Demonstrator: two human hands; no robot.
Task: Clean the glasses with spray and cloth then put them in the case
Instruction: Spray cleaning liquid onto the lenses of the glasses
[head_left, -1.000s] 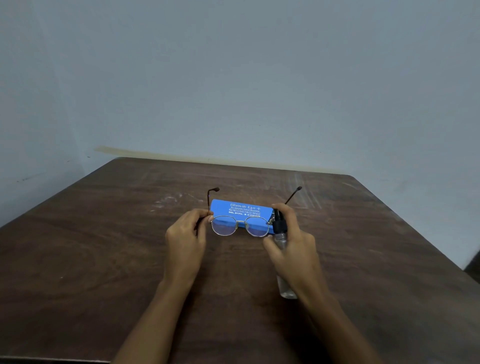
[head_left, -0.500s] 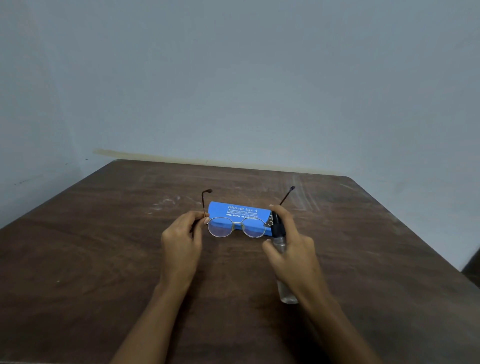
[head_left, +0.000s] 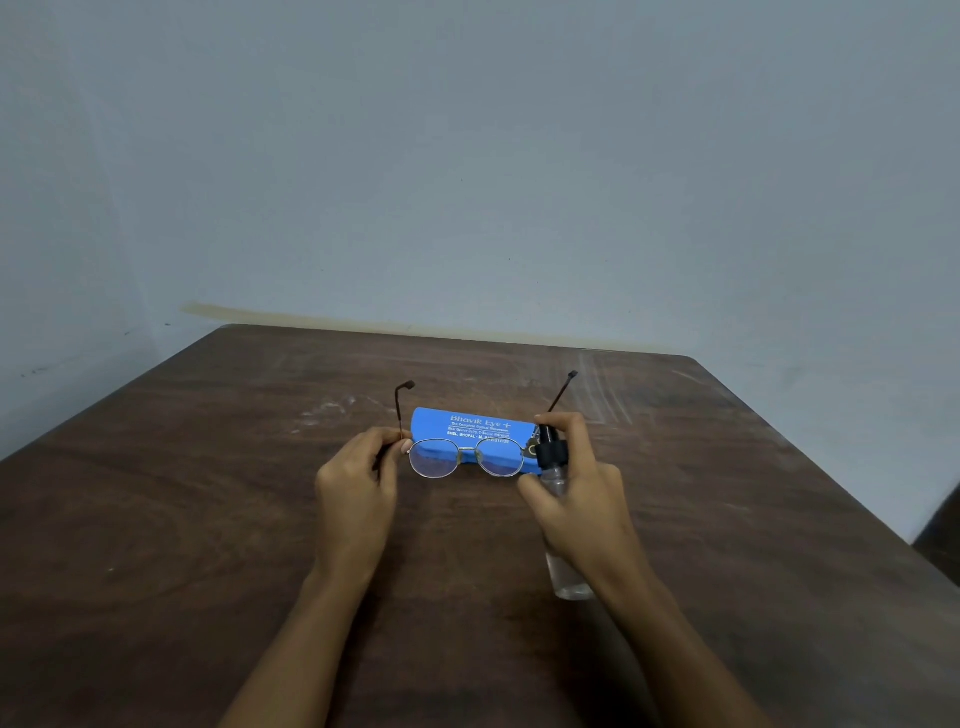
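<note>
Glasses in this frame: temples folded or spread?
Spread. Both temples of the glasses stick out behind the lenses, tips apart, while the left hand pinches one hinge.

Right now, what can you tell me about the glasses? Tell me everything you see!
The glasses have a thin, metal-looking frame, two roundish clear lenses and nose pads. Both arms are unfolded, pointing away from the person, with dark tips. The left hand pinches the frame's left corner, holding it in front of the blue case. The black nozzle of the spray bottle, held by the right hand, is close beside the right lens; whether they touch, I cannot tell.
</note>
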